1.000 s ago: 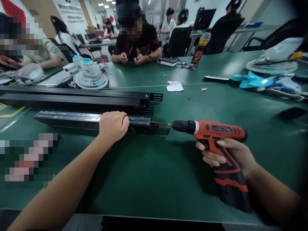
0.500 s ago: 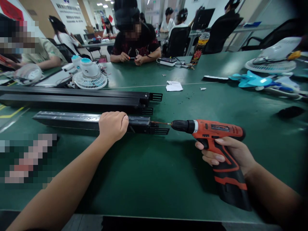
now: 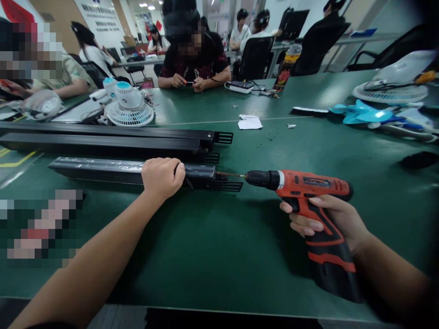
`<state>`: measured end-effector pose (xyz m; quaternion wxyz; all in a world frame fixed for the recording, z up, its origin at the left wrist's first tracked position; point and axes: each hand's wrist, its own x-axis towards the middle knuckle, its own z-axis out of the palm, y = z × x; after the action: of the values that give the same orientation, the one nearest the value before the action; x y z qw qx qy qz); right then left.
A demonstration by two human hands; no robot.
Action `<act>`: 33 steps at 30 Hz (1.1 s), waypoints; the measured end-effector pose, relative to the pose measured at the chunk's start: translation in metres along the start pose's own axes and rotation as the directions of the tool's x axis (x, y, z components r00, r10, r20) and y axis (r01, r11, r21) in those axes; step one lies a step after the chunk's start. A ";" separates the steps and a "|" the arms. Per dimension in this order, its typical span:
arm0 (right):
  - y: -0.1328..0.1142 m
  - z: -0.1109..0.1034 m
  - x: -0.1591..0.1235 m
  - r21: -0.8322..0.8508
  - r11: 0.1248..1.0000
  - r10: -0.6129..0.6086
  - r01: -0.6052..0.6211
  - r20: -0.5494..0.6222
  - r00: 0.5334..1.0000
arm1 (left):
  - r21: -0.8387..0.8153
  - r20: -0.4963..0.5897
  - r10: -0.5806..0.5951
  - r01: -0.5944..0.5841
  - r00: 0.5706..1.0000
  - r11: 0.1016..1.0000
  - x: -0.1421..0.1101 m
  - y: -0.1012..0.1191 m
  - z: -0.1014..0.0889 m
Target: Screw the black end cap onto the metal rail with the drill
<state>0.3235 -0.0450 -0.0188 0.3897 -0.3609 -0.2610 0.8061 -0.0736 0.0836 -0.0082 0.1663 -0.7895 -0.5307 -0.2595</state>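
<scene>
My left hand (image 3: 162,177) is wrapped over a long black rectangular bar (image 3: 103,170) lying on the green table, near its right end. A slotted black bracket (image 3: 230,185) sticks out of that end. My right hand (image 3: 329,219) grips a red and black cordless drill (image 3: 313,183) by its handle. A long thin bit (image 3: 233,175) runs from the drill's chuck to the bar's end face. Whether its tip sits in a screw or a hole is too small to tell.
Two more black bars (image 3: 103,142) lie just behind. Further back are a white fan (image 3: 130,109), paper scraps (image 3: 249,122), a bottle (image 3: 283,73) and, at right, blue fan blades (image 3: 363,113). A person (image 3: 195,59) sits across the table (image 3: 212,256), holding a small tool.
The whole view has shifted very slightly. Both hands, the bar and the drill keep nearly the same places relative to each other.
</scene>
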 end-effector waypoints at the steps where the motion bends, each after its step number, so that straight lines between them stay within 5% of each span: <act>1: 0.000 0.000 0.000 0.004 1.000 0.003 -0.003 -0.003 1.000 | -0.001 0.003 -0.003 0.003 1.000 1.000 0.000 0.000 0.000; 33: -0.002 0.003 0.002 -0.002 1.000 -0.002 0.002 -0.002 1.000 | 0.001 0.047 -0.001 0.001 0.999 1.000 0.002 0.001 -0.001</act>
<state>0.3207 -0.0432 -0.0162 0.3907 -0.3617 -0.2616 0.8050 -0.0722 0.0843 -0.0058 0.1539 -0.7952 -0.5349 -0.2407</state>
